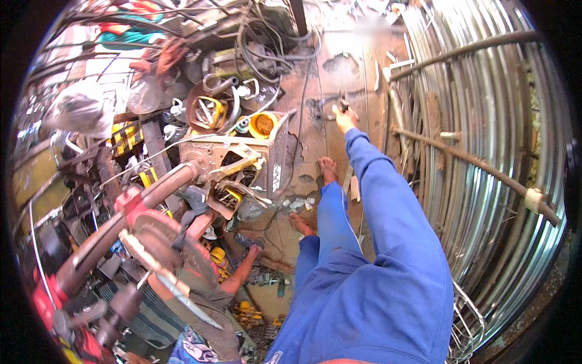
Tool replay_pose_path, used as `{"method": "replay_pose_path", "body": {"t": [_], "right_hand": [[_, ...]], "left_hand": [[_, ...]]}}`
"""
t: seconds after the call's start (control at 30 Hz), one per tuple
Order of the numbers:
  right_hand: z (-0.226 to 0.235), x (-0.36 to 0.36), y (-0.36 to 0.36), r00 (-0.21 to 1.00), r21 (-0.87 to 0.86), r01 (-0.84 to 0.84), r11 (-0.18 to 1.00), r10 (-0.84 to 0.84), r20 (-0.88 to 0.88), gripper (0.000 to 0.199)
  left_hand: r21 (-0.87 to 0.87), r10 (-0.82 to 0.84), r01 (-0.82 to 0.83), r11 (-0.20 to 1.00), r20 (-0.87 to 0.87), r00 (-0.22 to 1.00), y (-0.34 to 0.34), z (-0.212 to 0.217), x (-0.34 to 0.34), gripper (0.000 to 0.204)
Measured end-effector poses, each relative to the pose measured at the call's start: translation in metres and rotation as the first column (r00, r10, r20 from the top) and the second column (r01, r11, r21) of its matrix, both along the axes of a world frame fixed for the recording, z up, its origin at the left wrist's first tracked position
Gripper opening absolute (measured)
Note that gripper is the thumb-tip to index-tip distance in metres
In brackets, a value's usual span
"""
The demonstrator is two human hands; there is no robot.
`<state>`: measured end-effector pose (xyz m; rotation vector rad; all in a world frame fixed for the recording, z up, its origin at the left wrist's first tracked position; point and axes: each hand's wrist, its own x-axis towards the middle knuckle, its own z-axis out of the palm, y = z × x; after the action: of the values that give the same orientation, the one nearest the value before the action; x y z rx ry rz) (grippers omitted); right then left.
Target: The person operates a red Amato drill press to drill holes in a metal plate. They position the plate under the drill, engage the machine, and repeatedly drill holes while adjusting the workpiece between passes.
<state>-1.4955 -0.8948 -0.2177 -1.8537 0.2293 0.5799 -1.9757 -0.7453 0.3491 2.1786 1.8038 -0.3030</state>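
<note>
Small dark hand tool (343,104), type unclear, gripped at twelve o'clock in the outstretched right hand (344,118), tip against thin dark wire (324,100) lying on the rusty floor.

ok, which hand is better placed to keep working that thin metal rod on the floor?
Right. The right hand, blue sleeve stretched forward, is already closed around a small dark tool at the thin metal rod on the rusty floor. The left hand is not in view.

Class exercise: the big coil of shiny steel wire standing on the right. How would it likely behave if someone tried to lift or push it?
The wire coil looks heavy: many thick metal loops packed together. It is round and seems to stand on edge, so a push might roll or tip it. Loose strands would probably spring rather than flop.
</note>
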Motion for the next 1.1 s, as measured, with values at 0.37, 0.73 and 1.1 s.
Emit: {"method": "replay_pose_path", "body": {"t": [0.37,0.73,1.1], "right_hand": [[-0.093,-0.068,0.000,0.526,-0.259,-0.850,0.459,0.757,-0.387,0.083],[0.066,-0.162,-0.111,0.789,0.109,-0.411,0.905,0.413,-0.455,0.033],[0.471,-0.114,0.074,0.805,0.967,-0.220,-0.127,0.536,0.254,0.051]], "left_hand": [[0.010,0.007,-0.006,1.000,-0.109,0.994,0.017,-0.034,0.029,0.058],[0.034,-0.020,0.018,0.999,0.071,0.997,-0.036,0.022,-0.001,0.055],[0.073,-0.106,0.096,0.993,0.145,0.984,-0.030,-0.006,-0.042,0.061]]}}
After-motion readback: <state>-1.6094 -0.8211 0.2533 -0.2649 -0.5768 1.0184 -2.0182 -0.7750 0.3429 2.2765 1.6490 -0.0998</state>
